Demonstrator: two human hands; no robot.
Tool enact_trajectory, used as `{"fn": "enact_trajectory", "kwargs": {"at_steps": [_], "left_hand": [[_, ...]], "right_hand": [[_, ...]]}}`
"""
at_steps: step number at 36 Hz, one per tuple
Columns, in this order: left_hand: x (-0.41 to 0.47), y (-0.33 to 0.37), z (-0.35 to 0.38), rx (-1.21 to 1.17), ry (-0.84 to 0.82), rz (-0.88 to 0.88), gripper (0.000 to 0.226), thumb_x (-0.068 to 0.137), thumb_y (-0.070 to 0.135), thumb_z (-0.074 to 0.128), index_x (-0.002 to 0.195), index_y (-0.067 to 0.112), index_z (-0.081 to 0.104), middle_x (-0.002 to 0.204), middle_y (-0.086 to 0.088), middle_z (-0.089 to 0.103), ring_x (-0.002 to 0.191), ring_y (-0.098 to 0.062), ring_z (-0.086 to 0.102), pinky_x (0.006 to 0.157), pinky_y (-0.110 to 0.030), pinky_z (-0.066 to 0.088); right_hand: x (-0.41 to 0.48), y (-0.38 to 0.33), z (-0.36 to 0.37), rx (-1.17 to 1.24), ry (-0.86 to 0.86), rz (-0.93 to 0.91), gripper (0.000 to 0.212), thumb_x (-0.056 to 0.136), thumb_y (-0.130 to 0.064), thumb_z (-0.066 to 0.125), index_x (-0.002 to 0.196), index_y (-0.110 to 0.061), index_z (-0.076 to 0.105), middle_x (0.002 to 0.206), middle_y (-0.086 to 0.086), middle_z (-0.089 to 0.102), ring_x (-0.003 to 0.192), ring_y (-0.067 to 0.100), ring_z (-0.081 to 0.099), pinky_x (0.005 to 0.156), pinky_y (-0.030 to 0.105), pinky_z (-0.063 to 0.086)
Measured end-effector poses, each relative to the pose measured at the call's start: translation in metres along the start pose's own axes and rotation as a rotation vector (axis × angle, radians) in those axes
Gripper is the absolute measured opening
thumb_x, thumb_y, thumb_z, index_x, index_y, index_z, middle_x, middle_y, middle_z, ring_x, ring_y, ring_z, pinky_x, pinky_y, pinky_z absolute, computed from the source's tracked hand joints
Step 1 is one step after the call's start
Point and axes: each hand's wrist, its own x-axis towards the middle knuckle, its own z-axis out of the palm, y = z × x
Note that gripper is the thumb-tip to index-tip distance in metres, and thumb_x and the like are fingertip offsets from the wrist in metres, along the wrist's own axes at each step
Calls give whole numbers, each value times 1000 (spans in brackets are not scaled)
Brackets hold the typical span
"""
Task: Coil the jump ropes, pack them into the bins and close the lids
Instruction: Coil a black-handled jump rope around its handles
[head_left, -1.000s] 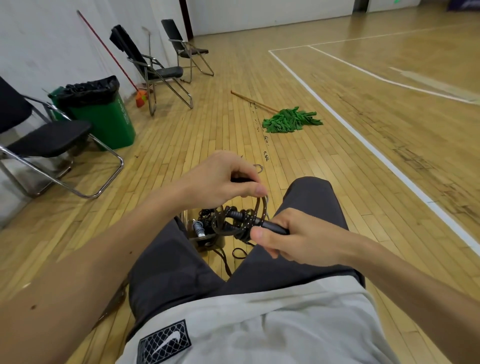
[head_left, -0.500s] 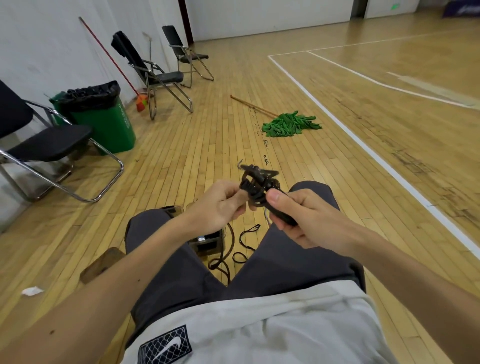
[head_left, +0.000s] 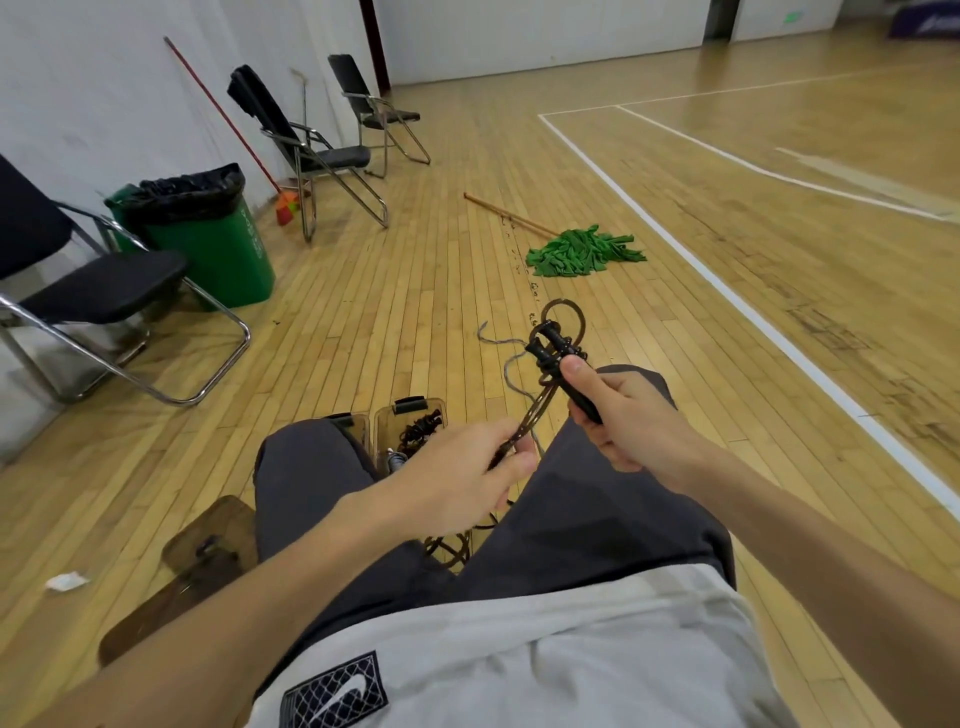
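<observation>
Sitting on a gym floor (head_left: 415, 291), we held a dark rope (head_left: 535, 415) in both hands above our knees. The risk came first. The turns wound round the handles (head_left: 551, 345) looked loose, with one loop standing free above them, and we judged they could spring off if the pull between the hands slackened. The slack hanging down between our legs could also snag on the bin (head_left: 383, 431) and drag the bundle apart.

The right hand (head_left: 623, 415) had a closed grip round the two black handles, with its thumb pressed on top just below the wraps. The left hand (head_left: 462, 473), lower and nearer our body, also had a closed grip and pinched the rope strands between thumb and fingers. The strands ran between the two hands.

The open bin sat on the floor between our knees, with more dark rope inside. A brown lid (head_left: 208, 540) lay on the floor beside our left thigh, apart from the bin.
</observation>
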Motion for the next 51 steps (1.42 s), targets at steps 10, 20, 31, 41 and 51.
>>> {"fn": "enact_trajectory", "kwargs": {"at_steps": [10,20,31,41,51], "left_hand": [[-8,17,-22,640,9,155,32,107,41,32,105,18,54,85,6,56,79,-15,57,73,-30,48],[2,37,-82,449,-56,423,31,99,39,53,99,17,75,79,4,67,70,-13,60,68,-27,45],[15,27,-99,-77,-123,394,18,86,39,69,91,23,78,77,-7,70,66,-46,54,57,-61,43],[26,19,-75,-300,-226,300,10,82,20,71,87,13,76,72,4,71,68,-5,62,64,-16,47],[37,-2,-59,-651,-329,367,28,83,44,73,86,16,77,63,1,59,55,-7,51,52,-17,41]], "right_hand": [[3,10,10,-428,51,-62,56,101,-59,38,68,-15,52,48,-9,43,38,4,37,49,21,31],[-25,-16,11,-727,-169,-82,60,99,-65,30,75,-13,49,62,0,41,52,15,37,56,35,33],[-53,-47,4,-671,-387,-125,55,99,-61,29,78,-17,54,55,-10,45,50,6,41,56,19,38],[-60,-48,7,-682,-489,-160,57,100,-60,28,83,-13,57,61,-7,47,52,6,43,58,17,41],[-61,-52,2,-378,-595,-204,58,93,-60,31,78,-7,51,56,1,39,44,10,33,45,15,31]]}}
